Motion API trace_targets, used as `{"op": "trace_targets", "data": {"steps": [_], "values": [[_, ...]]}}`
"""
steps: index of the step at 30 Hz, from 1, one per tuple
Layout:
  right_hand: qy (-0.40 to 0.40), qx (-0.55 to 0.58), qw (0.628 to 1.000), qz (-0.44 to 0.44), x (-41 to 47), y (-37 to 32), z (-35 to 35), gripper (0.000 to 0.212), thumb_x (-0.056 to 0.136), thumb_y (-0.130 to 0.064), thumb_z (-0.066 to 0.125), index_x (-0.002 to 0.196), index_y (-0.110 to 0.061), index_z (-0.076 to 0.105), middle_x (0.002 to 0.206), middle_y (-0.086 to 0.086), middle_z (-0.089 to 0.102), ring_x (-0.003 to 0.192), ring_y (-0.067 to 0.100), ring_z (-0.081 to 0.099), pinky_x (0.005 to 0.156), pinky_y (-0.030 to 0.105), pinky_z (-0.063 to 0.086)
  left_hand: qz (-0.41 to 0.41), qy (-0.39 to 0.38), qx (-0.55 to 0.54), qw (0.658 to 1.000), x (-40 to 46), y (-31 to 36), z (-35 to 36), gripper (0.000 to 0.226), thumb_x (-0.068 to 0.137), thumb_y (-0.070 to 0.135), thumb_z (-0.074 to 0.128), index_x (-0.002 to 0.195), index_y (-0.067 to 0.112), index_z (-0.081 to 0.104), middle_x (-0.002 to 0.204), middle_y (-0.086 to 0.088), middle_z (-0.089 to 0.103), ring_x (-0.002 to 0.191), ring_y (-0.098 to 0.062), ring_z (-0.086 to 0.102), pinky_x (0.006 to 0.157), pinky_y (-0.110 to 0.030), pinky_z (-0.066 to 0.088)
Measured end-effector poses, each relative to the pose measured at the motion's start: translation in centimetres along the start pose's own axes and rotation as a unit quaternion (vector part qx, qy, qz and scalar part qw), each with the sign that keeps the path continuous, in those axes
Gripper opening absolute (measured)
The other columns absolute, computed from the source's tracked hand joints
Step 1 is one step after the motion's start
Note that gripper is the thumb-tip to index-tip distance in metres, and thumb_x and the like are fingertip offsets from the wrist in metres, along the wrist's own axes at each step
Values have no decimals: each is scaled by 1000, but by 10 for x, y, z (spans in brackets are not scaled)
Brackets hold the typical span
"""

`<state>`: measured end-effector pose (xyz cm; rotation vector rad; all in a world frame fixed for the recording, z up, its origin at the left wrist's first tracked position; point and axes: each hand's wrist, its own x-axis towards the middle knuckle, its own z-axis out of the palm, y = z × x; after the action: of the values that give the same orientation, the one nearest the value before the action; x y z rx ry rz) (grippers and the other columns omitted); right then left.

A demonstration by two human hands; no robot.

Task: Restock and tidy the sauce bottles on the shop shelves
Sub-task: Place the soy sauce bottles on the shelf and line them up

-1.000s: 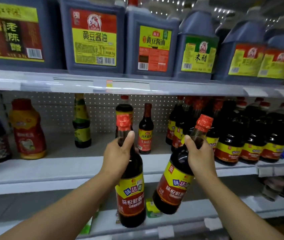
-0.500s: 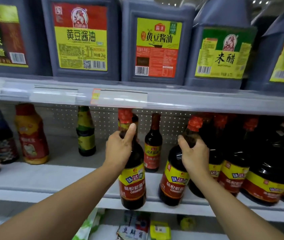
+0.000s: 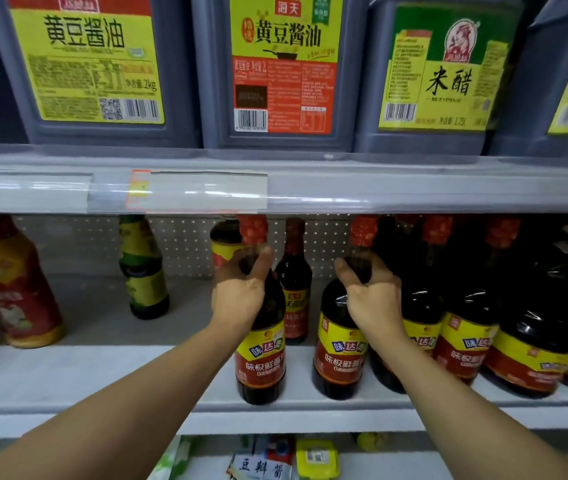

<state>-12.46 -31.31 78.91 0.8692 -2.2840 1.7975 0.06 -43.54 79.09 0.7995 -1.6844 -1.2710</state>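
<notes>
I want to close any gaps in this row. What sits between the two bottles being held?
In the head view, bare shelf separates the left-hand bottle from the right-hand bottle at the front; a slimmer dark bottle stands further back in that gap.

Two dark soy sauce bottles with red caps and yellow-and-red labels, the left bottle (image 3: 261, 358) and the right bottle (image 3: 339, 355), stood upright side by side near the front edge of the middle shelf (image 3: 102, 372), apart.
</notes>
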Motion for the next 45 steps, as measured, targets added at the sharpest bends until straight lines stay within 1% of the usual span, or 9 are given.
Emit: {"op": "trace_targets", "data": {"steps": [3,9,13,15,18,22,31,40,45], "values": [[-20,-26,999,5,-1,3,3,50,86,-47,59,122,-13,55,116,11,62,110,29,55,94,38,46,-5,-8,-5,1000,-1,2,2,72,51,88,51,95,31,60,93,-2,71,94,-26,65,92,-47,49],[-63,-55,996,10,-27,6,-9,47,94,-41,47,134,-16,42,124,8,56,116,26,53,91,29,41,-8,-21,-12,1000,-5,5,-1,67,51,84,50,92,32,61,96,-3,69,95,-25,64,92,-45,49],[-79,-39,995,45,-66,29,-6,73,88,-32,62,145,-26,19,141,-5,38,129,12,38,102,32,37,-4,-30,-7,1000,-5,4,-2,67,57,81,49,92,25,64,89,-3,69,89,-25,64,87,-43,51],[-86,-76,991,62,-80,45,0,88,81,-21,72,147,-23,15,145,-3,35,133,15,36,106,33,36,-9,-34,-9,999,-5,4,-2,53,66,77,55,87,29,63,91,-4,69,91,-26,64,87,-42,51],[-84,-105,984,119,-93,63,12,91,73,-15,80,143,-19,23,138,3,43,127,22,44,102,37,40,-20,-23,-9,999,-4,1,-2,28,79,61,60,76,32,58,91,-7,68,88,-28,63,87,-45,51],[-57,-93,984,141,-93,71,21,75,70,-13,82,128,-15,34,128,5,52,119,24,51,99,39,44,-22,-20,-9,1000,-2,-1,-1,38,76,63,61,87,27,61,88,-7,68,84,-25,63,84,-42,52],[-48,-91,983,151,-58,79,41,65,73,-10,79,121,-9,35,128,13,53,120,31,52,100,42,45,15,-8,-9,1000,-2,-1,0,41,83,51,60,87,10,62,80,-15,65,76,-26,63,72,-38,50],[-65,-123,978,157,-29,77,50,64,81,-10,72,132,0,36,127,19,56,117,35,53,90,34,43,17,-6,-20,1000,0,-6,2,40,77,57,63,87,19,64,81,-4,68,81,-23,65,73,-31,49],[-70,-104,981,151,-20,82,50,66,80,-6,71,135,-1,35,133,20,51,122,36,49,95,33,40,23,-7,-14,1000,-1,-3,2,32,82,50,62,77,19,62,77,-6,67,77,-23,64,71,-31,49]]}}
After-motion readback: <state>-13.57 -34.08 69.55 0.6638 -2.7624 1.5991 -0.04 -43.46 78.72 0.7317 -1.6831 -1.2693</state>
